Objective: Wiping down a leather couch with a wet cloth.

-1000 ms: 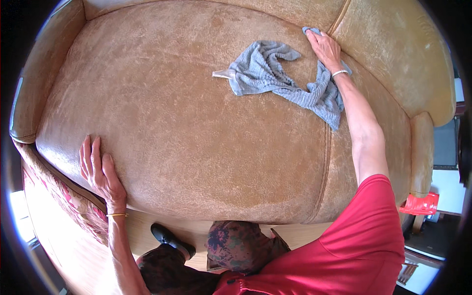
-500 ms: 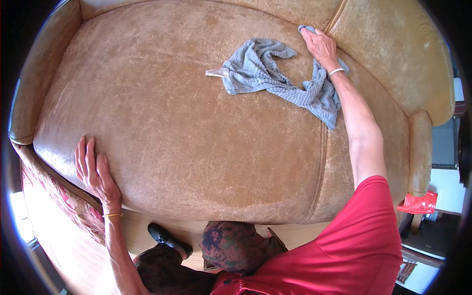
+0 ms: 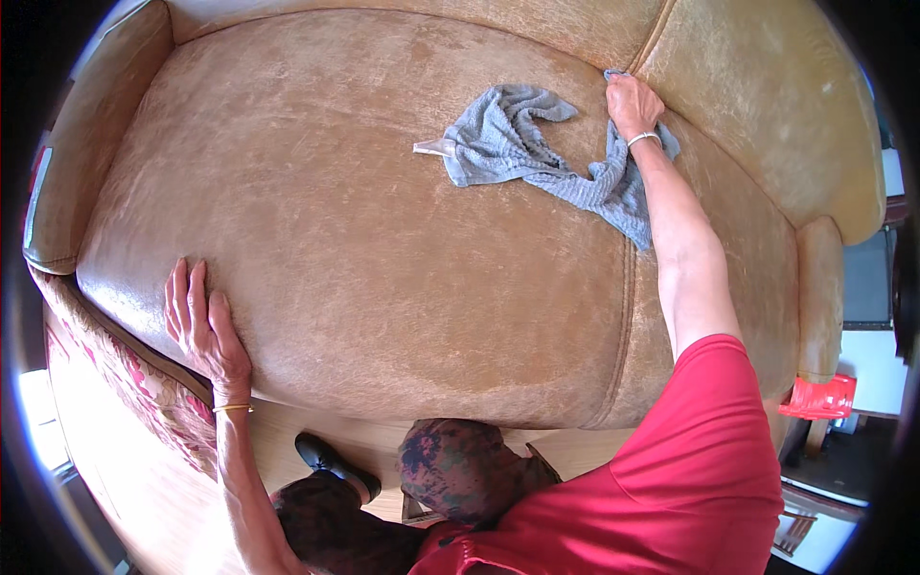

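A worn tan leather sofa [image 3: 383,259] fills most of the view. My right hand [image 3: 633,105] grips one end of a grey-blue towel [image 3: 508,134] near the crease where the seat meets the backrest. The rest of the towel lies rumpled in a curve across the seat, with a pale tag [image 3: 433,147] sticking out at its left end. Part of the cloth passes beneath my right wrist. At the seat's front left, my left hand [image 3: 206,331] rests flat with its fingers stretched out, holding nothing.
Backrest cushions [image 3: 767,105] rise along the far right, and an armrest [image 3: 105,144] stands at the left. Patterned red and cream fabric [image 3: 129,383] hangs by the front left corner. A red plastic object [image 3: 822,396] sits beyond the right armrest. My shoe [image 3: 331,460] is on the pale floor.
My right hand has shifted slightly nearer, its fingers now curled more tightly on the towel's end. The whole view has shifted a little; my left hand remains spread on the seat.
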Demonstrator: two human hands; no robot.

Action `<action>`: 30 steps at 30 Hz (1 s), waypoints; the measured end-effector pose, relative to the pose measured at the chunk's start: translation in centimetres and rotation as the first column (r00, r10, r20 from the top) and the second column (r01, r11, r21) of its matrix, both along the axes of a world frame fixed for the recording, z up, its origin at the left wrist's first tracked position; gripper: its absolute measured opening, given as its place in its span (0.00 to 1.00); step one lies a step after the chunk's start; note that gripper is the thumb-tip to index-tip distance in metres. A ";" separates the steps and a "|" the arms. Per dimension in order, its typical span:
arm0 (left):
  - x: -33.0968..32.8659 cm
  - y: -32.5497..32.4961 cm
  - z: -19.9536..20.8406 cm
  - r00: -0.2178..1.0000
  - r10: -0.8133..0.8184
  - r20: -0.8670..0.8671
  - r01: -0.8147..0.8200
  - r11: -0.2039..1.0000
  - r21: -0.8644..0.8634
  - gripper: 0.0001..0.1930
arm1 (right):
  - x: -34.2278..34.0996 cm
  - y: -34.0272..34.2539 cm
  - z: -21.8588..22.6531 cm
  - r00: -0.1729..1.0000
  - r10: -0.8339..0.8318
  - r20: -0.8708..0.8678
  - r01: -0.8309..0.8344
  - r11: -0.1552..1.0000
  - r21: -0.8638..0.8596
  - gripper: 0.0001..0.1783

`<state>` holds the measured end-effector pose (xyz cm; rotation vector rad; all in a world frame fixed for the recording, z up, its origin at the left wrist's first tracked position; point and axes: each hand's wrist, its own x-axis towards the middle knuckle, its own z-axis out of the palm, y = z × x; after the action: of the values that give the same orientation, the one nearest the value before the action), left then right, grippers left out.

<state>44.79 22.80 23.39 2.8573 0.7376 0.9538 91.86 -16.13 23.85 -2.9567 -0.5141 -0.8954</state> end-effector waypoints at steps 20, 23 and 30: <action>0.3 -0.3 0.1 0.999 -0.029 0.012 0.030 0.999 -0.017 0.20 | 0.5 0.2 0.4 0.995 0.057 -0.082 -0.063 0.995 -0.076 0.22; 0.1 -0.4 0.3 0.999 -0.017 0.029 0.018 0.999 -0.049 0.20 | 0.2 -0.6 0.6 0.995 -0.026 -0.098 0.017 0.995 -0.096 0.21; 0.3 -0.4 0.2 0.999 -0.029 0.029 0.030 0.999 -0.030 0.20 | 1.0 -2.1 -0.4 0.990 -0.114 -0.080 0.115 0.993 0.008 0.20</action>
<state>45.06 22.38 23.60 2.8148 0.6993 0.9687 92.90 -18.22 23.40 -3.0215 -0.3378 -0.7824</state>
